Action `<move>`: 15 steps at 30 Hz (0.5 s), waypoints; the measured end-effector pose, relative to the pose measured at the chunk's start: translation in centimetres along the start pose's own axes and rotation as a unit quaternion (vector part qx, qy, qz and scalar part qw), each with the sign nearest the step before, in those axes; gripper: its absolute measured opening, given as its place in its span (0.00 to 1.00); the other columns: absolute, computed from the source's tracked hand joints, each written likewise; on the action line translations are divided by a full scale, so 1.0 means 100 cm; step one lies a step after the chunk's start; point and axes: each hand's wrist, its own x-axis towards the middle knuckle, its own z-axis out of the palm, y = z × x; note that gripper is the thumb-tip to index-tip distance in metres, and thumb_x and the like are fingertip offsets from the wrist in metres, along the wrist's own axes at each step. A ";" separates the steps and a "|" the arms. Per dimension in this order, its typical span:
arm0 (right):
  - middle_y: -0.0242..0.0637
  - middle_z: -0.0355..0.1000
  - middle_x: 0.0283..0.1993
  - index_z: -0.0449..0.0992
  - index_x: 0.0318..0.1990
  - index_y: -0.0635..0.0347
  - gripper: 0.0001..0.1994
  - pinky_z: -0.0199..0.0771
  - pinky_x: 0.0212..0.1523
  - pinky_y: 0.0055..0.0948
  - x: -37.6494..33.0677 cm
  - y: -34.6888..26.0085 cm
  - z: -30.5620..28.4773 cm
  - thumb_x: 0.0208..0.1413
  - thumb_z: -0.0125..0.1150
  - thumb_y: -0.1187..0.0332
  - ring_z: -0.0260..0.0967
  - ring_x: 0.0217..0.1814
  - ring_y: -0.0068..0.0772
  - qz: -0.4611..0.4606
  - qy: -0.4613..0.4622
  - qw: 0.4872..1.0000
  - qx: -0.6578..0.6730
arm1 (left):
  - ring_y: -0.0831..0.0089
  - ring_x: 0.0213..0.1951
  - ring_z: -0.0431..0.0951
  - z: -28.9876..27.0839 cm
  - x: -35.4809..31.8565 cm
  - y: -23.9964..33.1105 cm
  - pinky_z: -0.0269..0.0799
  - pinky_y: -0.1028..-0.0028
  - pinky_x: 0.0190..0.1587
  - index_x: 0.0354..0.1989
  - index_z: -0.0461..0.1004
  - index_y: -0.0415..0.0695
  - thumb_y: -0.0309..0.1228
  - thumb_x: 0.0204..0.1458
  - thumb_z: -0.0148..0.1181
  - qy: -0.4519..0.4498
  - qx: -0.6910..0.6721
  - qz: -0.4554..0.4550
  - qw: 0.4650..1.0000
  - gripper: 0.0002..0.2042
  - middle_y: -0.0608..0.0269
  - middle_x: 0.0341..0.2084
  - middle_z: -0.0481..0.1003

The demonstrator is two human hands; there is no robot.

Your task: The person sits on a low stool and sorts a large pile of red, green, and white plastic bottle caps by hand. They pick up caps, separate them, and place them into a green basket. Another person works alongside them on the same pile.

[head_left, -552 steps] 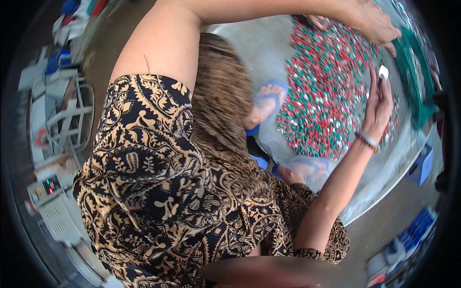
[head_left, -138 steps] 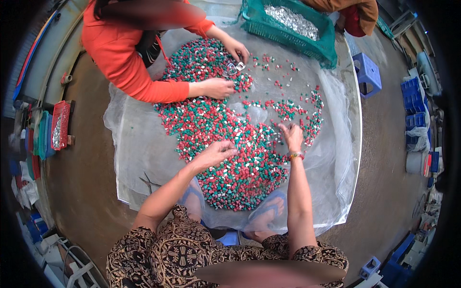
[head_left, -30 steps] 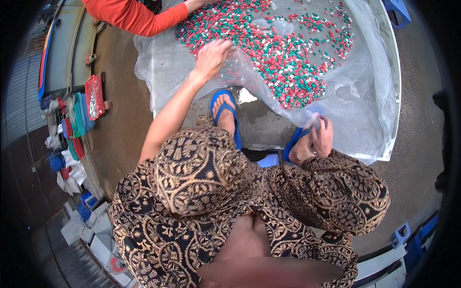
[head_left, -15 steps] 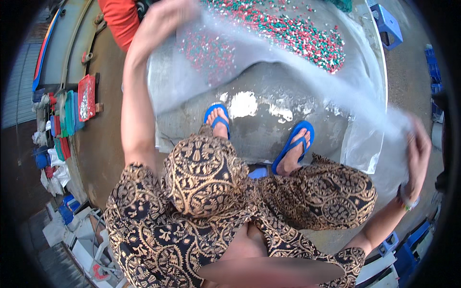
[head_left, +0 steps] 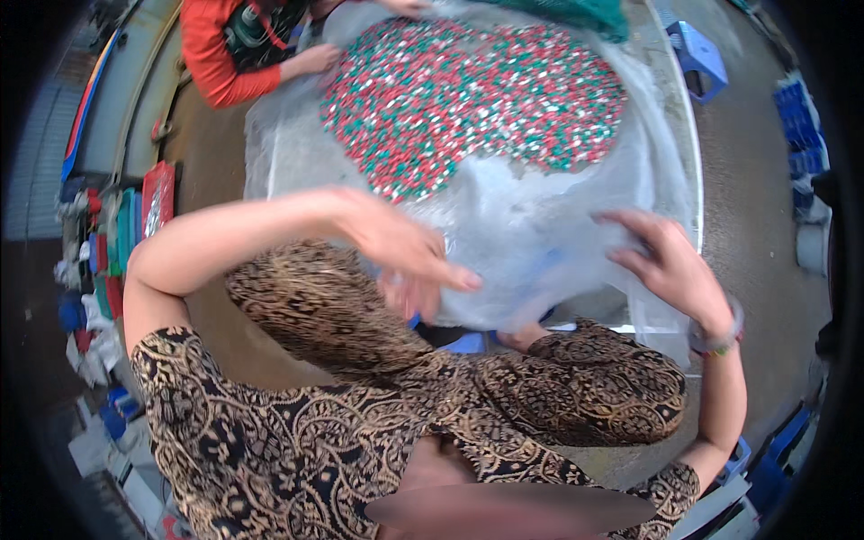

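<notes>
A clear plastic sheet (head_left: 504,211) lies over the table and droops over my feet, blurred at its near edge. On its far part spreads a wide layer of small red, green and white pieces (head_left: 468,99), too small to name. My left hand (head_left: 405,252) is over the near left edge of the sheet, smeared by motion, with fingers apart and pointing right. Above the right part of the sheet is my right hand (head_left: 661,261), its thumb and fingers curved and spread. I see nothing gripped in either hand.
A person in a red sleeve (head_left: 238,90) sits at the far left, one hand at the pieces' edge. Green netting (head_left: 576,13) lies at the back. A blue stool (head_left: 697,58) stands right of the table, and a red crate (head_left: 158,198) lies to the left.
Both hands have come down and inward from a wide, raised spread. The sheet that stretched between them has dropped over my feet. More of the coloured pieces and the other person's hands now show.
</notes>
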 end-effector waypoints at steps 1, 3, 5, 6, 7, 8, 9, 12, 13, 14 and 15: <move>0.46 0.72 0.36 0.69 0.54 0.60 0.25 0.68 0.36 0.30 0.007 -0.008 0.005 0.43 0.60 0.77 0.64 0.28 0.36 -0.047 0.059 0.996 0.042 | 0.59 0.48 0.74 0.010 0.026 0.010 0.71 0.64 0.49 0.55 0.66 0.32 0.72 0.47 0.24 -0.102 -0.033 0.013 0.994 0.50 0.44 0.46 0.73; 0.48 0.72 0.38 0.61 0.61 0.57 0.32 0.70 0.37 0.33 0.012 -0.025 0.024 0.44 0.59 0.79 0.67 0.31 0.37 -0.093 0.065 0.986 0.120 | 0.56 0.58 0.63 0.041 0.076 0.026 0.53 0.52 0.61 0.64 0.54 0.43 0.74 0.45 0.27 -0.131 -0.226 0.028 0.965 0.49 0.51 0.61 0.59; 0.49 0.72 0.41 0.52 0.65 0.54 0.36 0.71 0.40 0.36 0.004 -0.040 0.048 0.46 0.58 0.79 0.71 0.36 0.40 -0.102 -0.017 0.989 0.105 | 0.55 0.63 0.55 0.061 0.117 0.049 0.48 0.52 0.63 0.63 0.57 0.45 0.64 0.50 0.42 -0.095 -0.483 0.327 0.807 0.40 0.50 0.62 0.56; 0.48 0.72 0.43 0.50 0.66 0.53 0.37 0.72 0.42 0.37 -0.002 -0.041 0.053 0.48 0.58 0.76 0.72 0.38 0.42 -0.096 -0.079 0.984 0.126 | 0.55 0.62 0.56 0.061 0.126 0.059 0.51 0.50 0.62 0.62 0.57 0.45 0.59 0.52 0.44 0.111 -0.580 0.333 0.735 0.36 0.49 0.62 0.57; 0.48 0.73 0.44 0.47 0.67 0.51 0.38 0.72 0.43 0.38 -0.007 -0.039 0.058 0.49 0.59 0.74 0.73 0.40 0.43 -0.092 -0.135 0.976 0.141 | 0.55 0.62 0.57 0.059 0.129 0.065 0.54 0.47 0.61 0.61 0.58 0.44 0.54 0.54 0.46 0.302 -0.665 0.303 0.612 0.32 0.47 0.61 0.57; 0.48 0.73 0.40 0.47 0.67 0.55 0.38 0.72 0.41 0.37 -0.011 -0.035 0.058 0.48 0.60 0.72 0.73 0.37 0.42 -0.123 -0.153 0.963 0.183 | 0.55 0.62 0.58 0.044 0.122 0.064 0.54 0.47 0.61 0.61 0.59 0.44 0.50 0.55 0.44 0.238 -0.722 0.353 0.545 0.29 0.47 0.60 0.59; 0.47 0.74 0.36 0.48 0.66 0.58 0.38 0.72 0.39 0.36 -0.017 -0.026 0.058 0.48 0.61 0.71 0.73 0.34 0.41 -0.160 -0.170 0.950 0.206 | 0.54 0.61 0.59 0.029 0.112 0.058 0.54 0.47 0.61 0.60 0.59 0.44 0.47 0.57 0.43 0.162 -0.780 0.395 0.458 0.26 0.47 0.59 0.60; 0.47 0.76 0.36 0.61 0.59 0.64 0.29 0.73 0.41 0.35 -0.018 0.029 0.019 0.50 0.61 0.63 0.74 0.35 0.40 -0.175 -0.166 0.957 0.160 | 0.54 0.58 0.63 0.010 0.095 0.030 0.55 0.47 0.61 0.58 0.61 0.42 0.40 0.60 0.38 0.199 -0.803 0.365 0.428 0.21 0.47 0.55 0.64; 0.46 0.76 0.37 0.73 0.48 0.63 0.19 0.73 0.40 0.33 -0.002 0.057 0.000 0.52 0.60 0.61 0.74 0.38 0.37 -0.080 -0.080 0.986 0.125 | 0.54 0.57 0.65 0.013 0.091 0.016 0.55 0.47 0.61 0.57 0.61 0.40 0.38 0.61 0.36 0.237 -0.773 0.353 0.470 0.20 0.47 0.54 0.66; 0.45 0.76 0.37 0.76 0.41 0.64 0.15 0.73 0.40 0.31 0.017 0.088 -0.023 0.52 0.60 0.62 0.74 0.38 0.36 -0.094 0.070 0.987 0.109 | 0.55 0.53 0.68 0.018 0.090 0.004 0.56 0.47 0.60 0.56 0.62 0.40 0.40 0.61 0.35 0.243 -0.803 0.299 0.454 0.21 0.48 0.49 0.69; 0.45 0.75 0.42 0.73 0.46 0.64 0.18 0.72 0.41 0.31 0.034 0.124 -0.053 0.52 0.59 0.62 0.73 0.43 0.37 -0.074 0.174 0.981 0.051 | 0.56 0.49 0.71 0.025 0.090 -0.007 0.57 0.47 0.59 0.55 0.63 0.39 0.41 0.62 0.35 0.198 -0.814 0.305 0.453 0.21 0.49 0.44 0.72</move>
